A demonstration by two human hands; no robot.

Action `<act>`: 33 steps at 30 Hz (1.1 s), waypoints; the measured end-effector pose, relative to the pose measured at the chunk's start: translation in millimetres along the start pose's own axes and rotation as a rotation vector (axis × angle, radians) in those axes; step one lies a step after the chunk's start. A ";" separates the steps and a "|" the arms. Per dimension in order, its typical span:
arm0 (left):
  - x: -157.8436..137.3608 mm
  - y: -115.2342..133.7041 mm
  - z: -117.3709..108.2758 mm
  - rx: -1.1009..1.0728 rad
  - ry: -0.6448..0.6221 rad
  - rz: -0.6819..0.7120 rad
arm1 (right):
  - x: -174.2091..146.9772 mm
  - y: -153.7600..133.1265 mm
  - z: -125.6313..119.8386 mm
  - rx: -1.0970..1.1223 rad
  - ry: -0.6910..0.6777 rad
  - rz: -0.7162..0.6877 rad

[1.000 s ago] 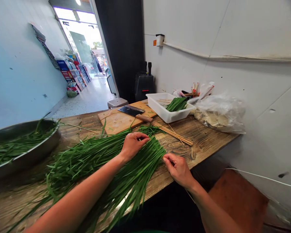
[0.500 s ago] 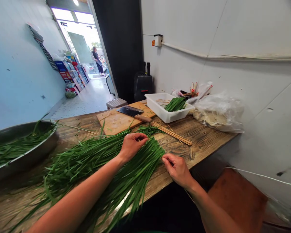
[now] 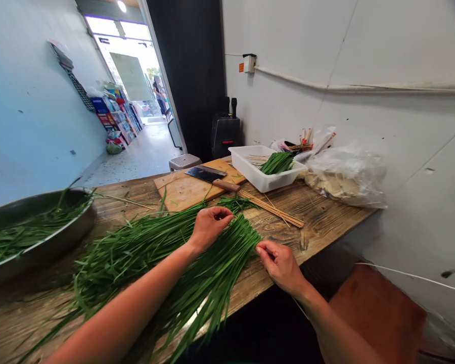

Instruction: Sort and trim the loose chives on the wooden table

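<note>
Left hand (image 3: 208, 228) and right hand (image 3: 280, 262) pinched narrow at the far and near edges of the green stalks (image 3: 220, 267), I should keep their ends level

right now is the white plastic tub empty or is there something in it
Not empty: a bundle of green stalks and some thin sticks lie in the white tub.
</note>
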State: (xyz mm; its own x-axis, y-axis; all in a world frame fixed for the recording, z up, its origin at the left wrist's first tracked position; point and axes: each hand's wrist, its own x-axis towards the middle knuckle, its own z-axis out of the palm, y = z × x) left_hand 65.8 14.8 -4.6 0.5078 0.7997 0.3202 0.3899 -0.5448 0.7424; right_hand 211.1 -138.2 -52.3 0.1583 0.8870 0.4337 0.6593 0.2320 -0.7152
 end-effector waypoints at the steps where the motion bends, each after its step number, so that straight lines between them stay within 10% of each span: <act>1: 0.3 -0.7 0.1 -0.001 0.003 -0.001 | 0.1 0.1 0.0 0.002 0.002 -0.002; 33: -1.7 7.3 -3.3 0.002 -0.010 -0.001 | -0.4 -1.4 1.6 0.012 0.014 -0.001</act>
State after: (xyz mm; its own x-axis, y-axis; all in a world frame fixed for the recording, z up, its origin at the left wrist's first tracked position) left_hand 65.3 10.3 2.2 0.5150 0.7978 0.3137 0.3917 -0.5445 0.7417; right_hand 208.9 -138.3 -52.3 0.1677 0.8813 0.4418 0.6503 0.2379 -0.7214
